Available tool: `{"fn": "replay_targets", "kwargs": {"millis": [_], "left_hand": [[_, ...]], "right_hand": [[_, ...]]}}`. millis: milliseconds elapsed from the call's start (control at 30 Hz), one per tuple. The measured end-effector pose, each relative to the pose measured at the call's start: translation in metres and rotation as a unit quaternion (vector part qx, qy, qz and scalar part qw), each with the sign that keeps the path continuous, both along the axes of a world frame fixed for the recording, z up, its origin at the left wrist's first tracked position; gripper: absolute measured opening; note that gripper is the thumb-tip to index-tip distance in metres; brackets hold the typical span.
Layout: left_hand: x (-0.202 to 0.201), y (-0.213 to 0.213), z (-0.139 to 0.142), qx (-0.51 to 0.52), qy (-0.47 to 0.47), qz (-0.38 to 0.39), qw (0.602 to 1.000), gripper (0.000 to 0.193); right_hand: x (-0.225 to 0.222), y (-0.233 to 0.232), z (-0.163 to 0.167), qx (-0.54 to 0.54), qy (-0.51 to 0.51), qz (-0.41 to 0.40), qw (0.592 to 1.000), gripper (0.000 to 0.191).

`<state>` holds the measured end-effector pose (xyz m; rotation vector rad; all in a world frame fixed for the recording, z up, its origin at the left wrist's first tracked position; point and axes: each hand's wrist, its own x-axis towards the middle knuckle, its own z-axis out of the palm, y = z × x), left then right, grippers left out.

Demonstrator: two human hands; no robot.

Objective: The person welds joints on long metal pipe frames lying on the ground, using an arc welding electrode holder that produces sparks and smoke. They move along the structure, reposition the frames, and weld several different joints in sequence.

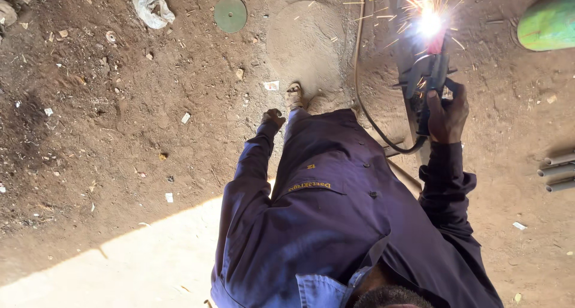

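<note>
My right hand is shut on a dark welding electrode holder, held out in front of me at the upper right. At its tip a bright white arc throws orange sparks over a dark metal piece standing on the dirt ground. A black cable loops from the holder down past my leg. My left hand hangs at my side with its fingers curled closed and nothing in it. I wear a dark blue coverall, and one shoe shows below it.
Brown dirt ground with scattered litter. A green disc and a crumpled plastic bag lie at the top left. A green cylinder sits at the top right, and grey pipes at the right edge. A round dirt mound lies ahead.
</note>
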<state>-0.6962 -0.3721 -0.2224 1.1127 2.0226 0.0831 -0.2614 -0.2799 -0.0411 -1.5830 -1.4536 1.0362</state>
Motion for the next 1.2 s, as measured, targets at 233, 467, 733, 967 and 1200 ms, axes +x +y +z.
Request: {"fn": "replay_targets", "kwargs": {"millis": [233,467,733,967,1200], "left_hand": [[0.025,0.009,-0.023,0.055,-0.050,-0.003,0.997,0.040],[0.037,0.005,-0.047,0.073,-0.039,-0.021,0.996,0.040],[0.030,-0.006,-0.049,0.046,-0.011,-0.030,0.998,0.043],[0.036,-0.003,-0.040,0.034,-0.020,-0.022,0.999,0.042],[0.033,-0.007,-0.047,0.042,0.007,-0.039,0.998,0.041]], "right_hand": [[0.025,0.003,-0.022,0.025,0.096,0.017,0.995,0.035],[0.043,0.002,-0.029,0.001,0.045,-0.024,0.999,0.041],[0.035,0.000,-0.024,0.033,0.060,0.000,0.998,0.046],[0.032,0.007,-0.028,0.040,0.021,0.010,0.999,0.050],[0.038,0.014,-0.041,0.054,-0.006,0.021,0.998,0.046]]}}
